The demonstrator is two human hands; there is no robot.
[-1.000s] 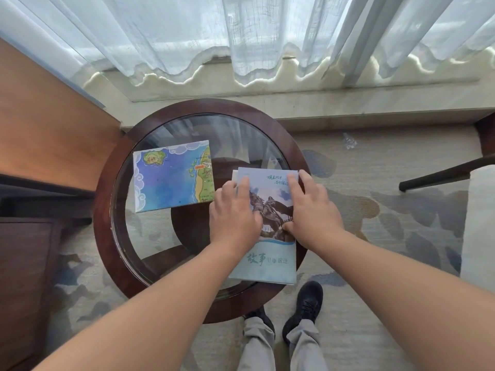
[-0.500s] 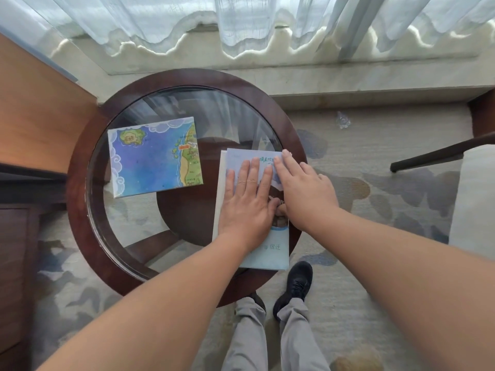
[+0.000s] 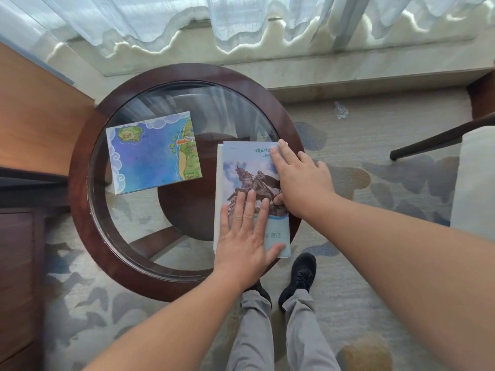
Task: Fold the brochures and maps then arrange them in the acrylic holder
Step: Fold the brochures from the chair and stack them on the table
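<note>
A folded brochure (image 3: pixel 247 170) with a horse-and-rider statue on its cover lies on the right side of the round glass table (image 3: pixel 184 283). My left hand (image 3: pixel 245 236) presses flat on the brochure's near half with straight fingers. My right hand (image 3: pixel 300 180) lies flat along its right edge, fingertips at the far right corner. A folded blue map (image 3: pixel 152 152) showing sea and coastline rests on the table's left side, away from both hands. No acrylic holder is in view.
A wooden desk (image 3: pixel 34 121) stands to the left of the table. White curtains (image 3: pixel 241 20) hang at the back above a pale sill. A chair arm (image 3: pixel 439 137) and a pale cushion are at the right. My legs and black shoes (image 3: pixel 301 277) are below the table's edge.
My left hand has slid toward me along the brochure, from its middle to its near half. My right hand has shifted to the right edge. The map has not moved on the table.
</note>
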